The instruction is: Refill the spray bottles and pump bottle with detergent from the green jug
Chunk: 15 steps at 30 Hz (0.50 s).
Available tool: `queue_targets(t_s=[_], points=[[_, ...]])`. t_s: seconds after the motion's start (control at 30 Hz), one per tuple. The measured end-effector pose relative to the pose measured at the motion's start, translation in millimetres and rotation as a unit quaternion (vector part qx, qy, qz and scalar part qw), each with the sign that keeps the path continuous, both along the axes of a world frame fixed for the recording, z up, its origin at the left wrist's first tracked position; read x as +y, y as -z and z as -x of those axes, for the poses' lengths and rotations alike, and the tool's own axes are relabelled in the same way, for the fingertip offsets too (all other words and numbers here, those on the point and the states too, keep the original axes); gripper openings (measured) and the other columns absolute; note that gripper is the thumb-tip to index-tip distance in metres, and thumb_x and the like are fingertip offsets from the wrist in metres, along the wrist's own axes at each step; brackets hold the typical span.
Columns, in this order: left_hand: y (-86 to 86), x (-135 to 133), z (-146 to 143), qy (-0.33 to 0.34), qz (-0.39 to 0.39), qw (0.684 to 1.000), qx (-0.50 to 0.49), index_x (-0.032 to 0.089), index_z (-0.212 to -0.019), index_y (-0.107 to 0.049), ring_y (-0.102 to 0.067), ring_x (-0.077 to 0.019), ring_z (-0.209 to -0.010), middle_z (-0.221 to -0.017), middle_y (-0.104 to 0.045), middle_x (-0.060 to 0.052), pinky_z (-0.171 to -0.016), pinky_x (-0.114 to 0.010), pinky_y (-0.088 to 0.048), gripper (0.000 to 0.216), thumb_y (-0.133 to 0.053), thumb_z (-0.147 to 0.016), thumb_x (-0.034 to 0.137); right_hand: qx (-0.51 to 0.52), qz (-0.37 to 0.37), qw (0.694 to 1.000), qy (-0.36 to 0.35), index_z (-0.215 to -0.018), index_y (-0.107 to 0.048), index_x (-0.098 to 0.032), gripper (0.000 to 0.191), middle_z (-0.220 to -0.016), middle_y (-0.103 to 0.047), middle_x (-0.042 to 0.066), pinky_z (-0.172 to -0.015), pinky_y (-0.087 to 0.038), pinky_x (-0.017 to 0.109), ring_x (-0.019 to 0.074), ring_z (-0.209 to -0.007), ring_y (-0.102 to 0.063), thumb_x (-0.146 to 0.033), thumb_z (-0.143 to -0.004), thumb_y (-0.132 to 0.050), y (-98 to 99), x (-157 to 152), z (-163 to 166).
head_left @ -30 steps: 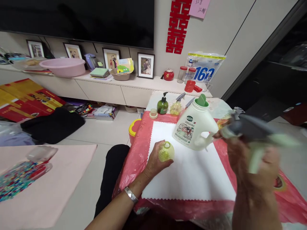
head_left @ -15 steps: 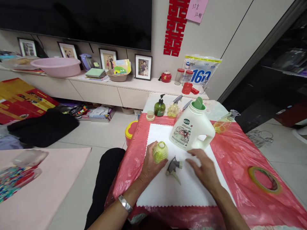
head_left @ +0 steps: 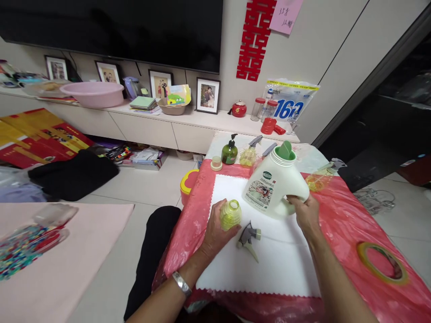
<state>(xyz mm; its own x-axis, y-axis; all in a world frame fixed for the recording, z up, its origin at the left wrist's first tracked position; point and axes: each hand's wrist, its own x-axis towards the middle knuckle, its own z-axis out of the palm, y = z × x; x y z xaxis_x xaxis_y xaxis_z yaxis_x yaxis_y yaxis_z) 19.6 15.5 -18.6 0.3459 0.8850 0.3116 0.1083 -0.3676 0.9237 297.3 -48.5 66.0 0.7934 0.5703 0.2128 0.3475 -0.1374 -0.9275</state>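
Note:
My left hand [head_left: 217,229] is wrapped round a ribbed yellow-green spray bottle [head_left: 231,214], whose neck is uncapped. On the white mat [head_left: 283,255] just right of it lies a grey spray nozzle [head_left: 249,237] with a pale trigger. My right hand [head_left: 307,213] has its fingers through the handle of a large white detergent jug [head_left: 269,186]. The jug stands behind the nozzle, its mouth showing a green pouring spout [head_left: 285,151]. At the jug's left, further back, is a small pale cap [head_left: 216,163].
A green pump bottle [head_left: 229,151] and a spray bottle [head_left: 248,155] stand at the table's far side. Another spray bottle [head_left: 321,177] is right of the jug. A tape roll [head_left: 382,263] lies on the red plastic cover [head_left: 340,224]. A pink-topped surface [head_left: 94,242] is at left.
My right hand has moved from beside the nozzle to the jug's handle and taken hold of it. My left hand keeps holding the spray bottle. The whole view has shifted slightly.

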Motion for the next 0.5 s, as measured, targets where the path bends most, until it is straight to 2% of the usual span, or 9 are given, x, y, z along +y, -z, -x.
queue_targets(t_s=[0.1, 0.2, 0.37, 0.5], points=[[1.1, -0.5, -0.8, -0.007, 0.014, 1.000, 0.012, 0.022, -0.140, -0.040, -0.051, -0.0354, -0.132, -0.137, -0.052, -0.015, -0.112, -0.056, -0.042, 0.086, -0.083, -0.068, 0.043, -0.013, -0.020, 0.999, 0.029, -0.078, -0.064, -0.016, 0.027, -0.056, -0.053, -0.005, -0.051, -0.039, 0.026, 0.0123, -0.052, -0.046, -0.035, -0.058, -0.067, -8.5, 8.2, 3.9], [3.2, -0.6, -1.8, -0.003, 0.017, 1.000, 0.016, 0.022, -0.140, -0.039, -0.050, -0.0364, -0.134, -0.138, -0.051, -0.015, -0.114, -0.058, -0.040, 0.089, -0.084, -0.066, 0.039, -0.038, -0.015, 0.998, 0.043, -0.078, -0.065, -0.017, 0.028, -0.059, -0.055, -0.004, -0.052, -0.039, 0.026, 0.0133, -0.054, -0.048, -0.033, -0.054, -0.067, -28.4, 3.8, 3.9], [2.9, -0.6, -3.4, -0.006, 0.021, 1.000, 0.011, 0.021, -0.139, -0.039, -0.050, -0.0363, -0.134, -0.137, -0.052, -0.015, -0.114, -0.058, -0.040, 0.089, -0.085, -0.065, 0.038, -0.082, 0.032, 0.995, 0.051, -0.082, -0.071, -0.018, 0.037, -0.066, -0.061, -0.002, -0.055, -0.041, 0.027, 0.0162, -0.062, -0.051, -0.031, -0.048, -0.069, -80.5, -24.7, 1.0], [-0.9, -0.5, -3.6, 0.002, 0.013, 1.000, 0.003, 0.019, -0.140, -0.040, -0.051, -0.0366, -0.133, -0.136, -0.052, -0.016, -0.114, -0.057, -0.041, 0.089, -0.085, -0.066, 0.041, -0.184, 0.154, 0.970, 0.042, -0.083, -0.071, -0.018, 0.036, -0.066, -0.062, 0.002, -0.052, -0.040, 0.028, 0.0187, -0.062, -0.055, -0.037, -0.053, -0.063, -128.2, -51.3, 7.1]])
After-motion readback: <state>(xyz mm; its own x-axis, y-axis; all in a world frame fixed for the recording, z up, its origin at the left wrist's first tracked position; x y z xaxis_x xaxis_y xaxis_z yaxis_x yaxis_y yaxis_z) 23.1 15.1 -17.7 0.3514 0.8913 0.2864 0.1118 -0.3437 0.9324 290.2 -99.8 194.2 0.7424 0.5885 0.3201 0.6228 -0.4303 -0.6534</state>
